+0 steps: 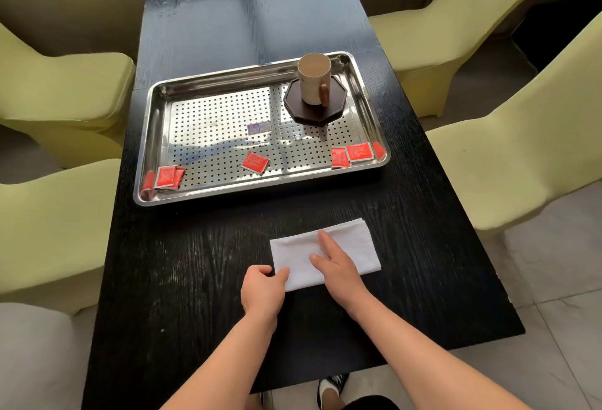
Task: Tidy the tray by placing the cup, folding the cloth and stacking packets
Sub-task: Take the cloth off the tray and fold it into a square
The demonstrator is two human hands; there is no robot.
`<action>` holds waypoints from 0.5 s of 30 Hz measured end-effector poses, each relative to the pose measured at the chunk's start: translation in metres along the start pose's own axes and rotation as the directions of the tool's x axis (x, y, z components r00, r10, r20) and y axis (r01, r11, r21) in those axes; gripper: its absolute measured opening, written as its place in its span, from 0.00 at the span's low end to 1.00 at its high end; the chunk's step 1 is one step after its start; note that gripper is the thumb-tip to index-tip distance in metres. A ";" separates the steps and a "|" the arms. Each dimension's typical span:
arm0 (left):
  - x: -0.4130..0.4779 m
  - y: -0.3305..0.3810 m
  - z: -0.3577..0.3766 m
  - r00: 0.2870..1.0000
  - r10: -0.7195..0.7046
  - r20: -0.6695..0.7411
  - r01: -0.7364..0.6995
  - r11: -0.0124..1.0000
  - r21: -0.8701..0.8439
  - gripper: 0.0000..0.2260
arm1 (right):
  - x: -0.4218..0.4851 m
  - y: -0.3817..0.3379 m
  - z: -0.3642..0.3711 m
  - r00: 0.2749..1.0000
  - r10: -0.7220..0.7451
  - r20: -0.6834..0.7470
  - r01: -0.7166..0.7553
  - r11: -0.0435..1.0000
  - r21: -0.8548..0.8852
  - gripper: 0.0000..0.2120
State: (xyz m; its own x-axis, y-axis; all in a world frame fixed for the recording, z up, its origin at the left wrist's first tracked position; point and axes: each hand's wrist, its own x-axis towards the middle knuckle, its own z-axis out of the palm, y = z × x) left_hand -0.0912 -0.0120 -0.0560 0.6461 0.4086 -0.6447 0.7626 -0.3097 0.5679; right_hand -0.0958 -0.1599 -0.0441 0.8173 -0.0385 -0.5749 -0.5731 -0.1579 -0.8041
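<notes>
Black table [195, 263]; left hand [262, 289] pinches the cloth [355, 243] corner; right hand [335, 266] presses it, fingers straight.

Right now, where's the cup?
Head view: the cup stands upright on the dark coaster in the far right corner of the tray, beyond the red packets.

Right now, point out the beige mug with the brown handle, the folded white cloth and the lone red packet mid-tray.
Beige mug with brown handle [311, 82]: head view, side wall.
Folded white cloth [360, 245]: head view, bare right half.
Lone red packet [255, 162]: head view, its centre.
</notes>
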 end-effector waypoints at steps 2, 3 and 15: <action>0.000 -0.001 -0.001 0.999 -0.030 0.035 0.032 0.998 -0.061 0.19 | -0.005 0.003 -0.003 1.000 -0.010 -0.011 0.010 1.000 0.008 0.29; 0.001 -0.001 -0.001 0.998 -0.040 0.047 0.044 0.995 -0.088 0.20 | -0.009 0.006 -0.004 1.000 -0.011 -0.020 0.012 1.000 0.008 0.29; -0.004 0.000 -0.002 0.991 -0.039 0.125 0.073 0.957 -0.279 0.07 | -0.038 0.037 -0.006 0.998 -0.001 -0.068 -0.002 0.999 -0.052 0.23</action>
State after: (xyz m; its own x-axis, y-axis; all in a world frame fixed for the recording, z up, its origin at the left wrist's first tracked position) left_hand -0.0941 -0.0118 -0.0522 0.6150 0.3101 -0.7250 0.7680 -0.0270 0.6399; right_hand -0.1479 -0.1701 -0.0506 0.8201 -0.1057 -0.5623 -0.5712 -0.2085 -0.7939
